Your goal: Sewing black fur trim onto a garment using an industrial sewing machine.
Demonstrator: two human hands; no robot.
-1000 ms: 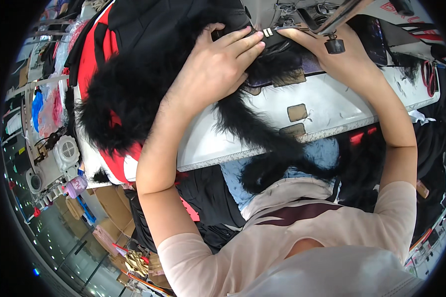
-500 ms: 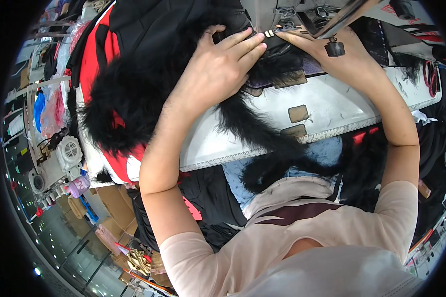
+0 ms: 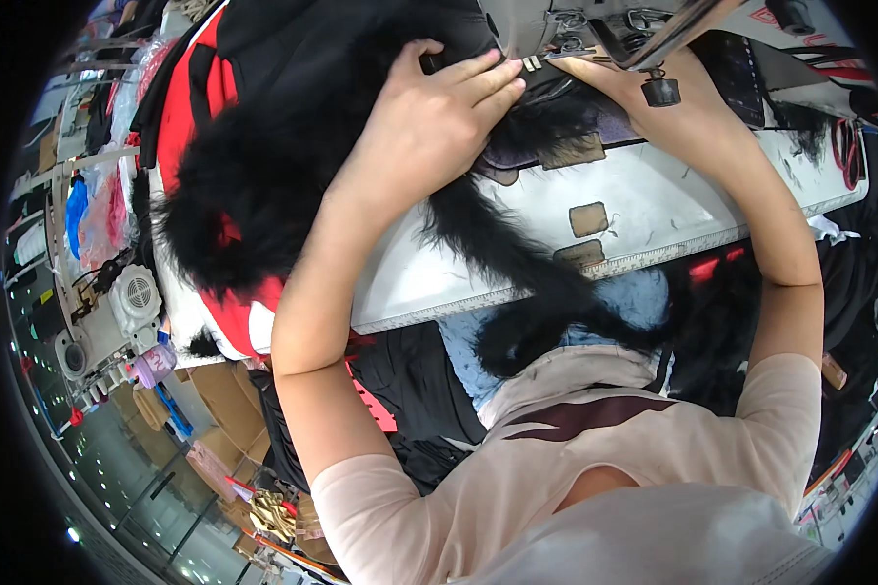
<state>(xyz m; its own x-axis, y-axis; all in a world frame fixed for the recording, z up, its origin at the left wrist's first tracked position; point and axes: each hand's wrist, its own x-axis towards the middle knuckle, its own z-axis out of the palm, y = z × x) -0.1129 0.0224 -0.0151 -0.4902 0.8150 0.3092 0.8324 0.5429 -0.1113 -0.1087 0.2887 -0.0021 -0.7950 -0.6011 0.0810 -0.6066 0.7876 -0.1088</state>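
– Where's the black fur trim (image 3: 254, 185)?
– On the worktop (image 3: 663, 190) beneath the left hand (image 3: 444, 112), a strip hanging over the front edge.
– Each grip?
– Left: fingers spread flat. Right hand (image 3: 681, 122): partly behind the sewing machine (image 3: 529, 29); can't tell.

Two hands (image 3: 434, 122), one sewing machine (image 3: 527, 27), one worktable (image 3: 678, 190) and four tan patches (image 3: 587, 219) are in view.
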